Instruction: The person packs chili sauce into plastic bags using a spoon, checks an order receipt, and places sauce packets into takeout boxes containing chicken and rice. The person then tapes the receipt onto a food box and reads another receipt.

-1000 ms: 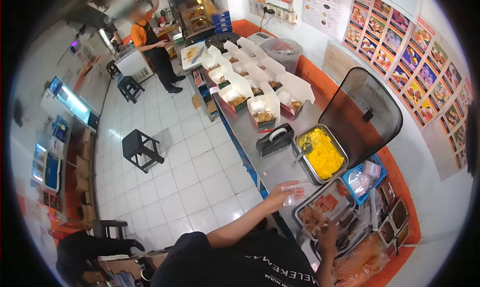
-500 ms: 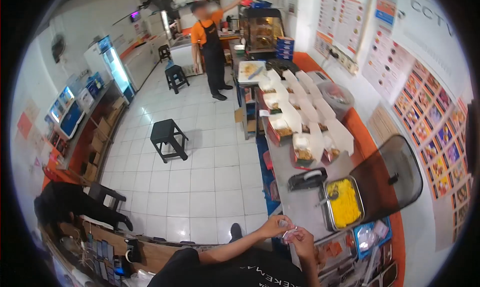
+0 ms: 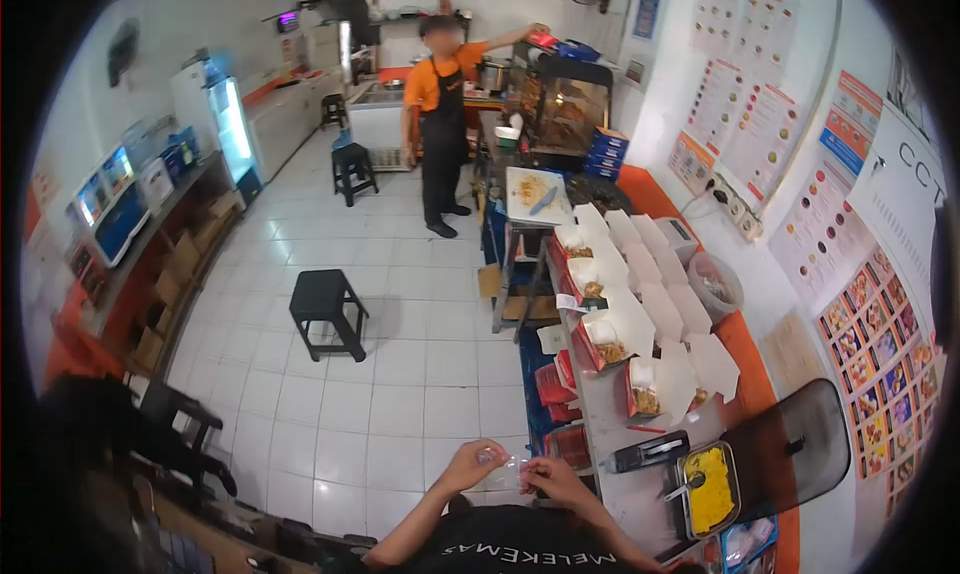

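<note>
1. The left hand [image 3: 474,467] is raised in front of the black shirt [image 3: 500,544]. The fingers are bent and almost closed, and they hold one side of a clear plastic piece [image 3: 510,472].
2. The right hand [image 3: 550,478] holds the other side, with the thumb and the fingers close together in a narrow pinch. The two hands are near but apart.
3. Both forearms come up from the bottom of the view and lean inward, so the hands meet before the chest.
4. The plastic is between the hands, beside the counter [image 3: 640,514] and not on it. It is so transparent against the pale tiles that I cannot tell its exact shape, or if it is open. The fingertips on it are also partly hard to see.
5. On the counter, the tape dispenser [image 3: 650,453] lies near the metal tray [image 3: 684,514] of yellow food [image 3: 710,488]. A spoon [image 3: 683,489] is in the tray, and the dark lid [image 3: 815,439] stands tilted beside it.
6. Behind the dispenser are open food boxes [image 3: 645,392]. Their raised flaps hide part of the food in them.
7. The blue basket [image 3: 748,546] is cut by the bottom edge.
8. Farther away, a person in an orange shirt [image 3: 424,86] reaches one arm above the display case [image 3: 570,109]. At the lower left, a dark figure [image 3: 90,434] is hard to make out.
</note>
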A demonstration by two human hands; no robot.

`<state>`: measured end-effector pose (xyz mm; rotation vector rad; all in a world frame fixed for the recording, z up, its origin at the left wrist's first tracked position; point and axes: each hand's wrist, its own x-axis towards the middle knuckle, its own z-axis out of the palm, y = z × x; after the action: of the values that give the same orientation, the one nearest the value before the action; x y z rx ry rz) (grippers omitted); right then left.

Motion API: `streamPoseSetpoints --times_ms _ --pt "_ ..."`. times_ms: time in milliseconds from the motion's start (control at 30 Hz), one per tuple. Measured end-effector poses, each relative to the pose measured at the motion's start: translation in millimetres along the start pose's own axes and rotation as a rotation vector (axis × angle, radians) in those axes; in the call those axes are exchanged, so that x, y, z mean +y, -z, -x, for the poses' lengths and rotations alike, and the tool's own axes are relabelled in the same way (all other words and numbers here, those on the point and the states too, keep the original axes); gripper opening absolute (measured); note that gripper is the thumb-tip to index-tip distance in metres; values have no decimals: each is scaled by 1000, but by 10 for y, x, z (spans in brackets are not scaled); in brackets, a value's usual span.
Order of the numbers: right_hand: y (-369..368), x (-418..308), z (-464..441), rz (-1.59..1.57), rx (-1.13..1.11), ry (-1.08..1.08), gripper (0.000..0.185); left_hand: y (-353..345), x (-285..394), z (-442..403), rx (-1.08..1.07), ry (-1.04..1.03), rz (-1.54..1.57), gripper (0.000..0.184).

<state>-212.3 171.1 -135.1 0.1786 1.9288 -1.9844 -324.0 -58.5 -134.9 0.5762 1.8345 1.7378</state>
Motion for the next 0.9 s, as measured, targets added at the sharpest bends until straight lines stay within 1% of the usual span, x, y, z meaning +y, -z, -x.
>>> streamPoseSetpoints --times_ms 33,67,100,133,167,200,233,300,333,367,400,467,500,533,600,667,700,767,867,900 --pt "0 -3 -185 26 -43 16 31 157 -4 -55 6 29 -46 10" --pt "68 14 -338 246 -37 59 35 310 -249 -150 40 -83 11 10" --pt "175 -80 -469 461 -21 80 39 447 -152 -162 81 20 96 10" --pt "304 -114 -553 707 130 119 44 576 -214 -216 160 -36 -19 10" --pt "529 -137 -666 970 266 143 48 677 -170 -258 248 -97 -60 8" --pt "838 -82 -761 889 427 143 54 797 -73 -268 283 31 -28 8" --pt "1095 -248 -734 807 551 161 56 896 -46 -296 352 45 -15 9" --pt "1794 -269 -822 1138 775 -68 63 1134 -99 -375 391 92 87 14" --pt "2187 -465 -805 1105 703 -251 72 1228 -62 -423 420 122 141 16" --pt "2449 -514 -752 999 778 -341 84 1347 -63 -484 453 153 194 17" --pt "2710 -559 -698 891 858 -425 96 1490 -167 -580 433 138 186 25" --pt "3203 -791 -556 811 789 -716 107 1658 -97 -832 472 145 142 24" --pt "3708 -263 -559 1046 902 -584 109 1751 -45 -1019 503 134 123 24" --pt "3722 -467 -568 983 908 -649 106 1852 -8 -1193 504 140 108 23" --pt "3883 -650 -633 780 893 -766 100 2009 79 -1624 501 141 93 23" --pt "3863 -941 -859 562 925 -836 94 2155 222 -2059 479 145 92 22" --pt "3689 -1346 -974 395 940 -884 88 2230 296 -2298 469 144 95 22" --pt "3880 -1472 -1329 573 1049 -779 83 2360 419 -2756 466 113 142 19" --pt "4141 -2215 -2144 871 915 -633 79 2557 478 -3464 453 46 124 18" --pt "4312 -2393 -2525 1003 873 -476 79 2639 453 -3670 448 26 102 19"
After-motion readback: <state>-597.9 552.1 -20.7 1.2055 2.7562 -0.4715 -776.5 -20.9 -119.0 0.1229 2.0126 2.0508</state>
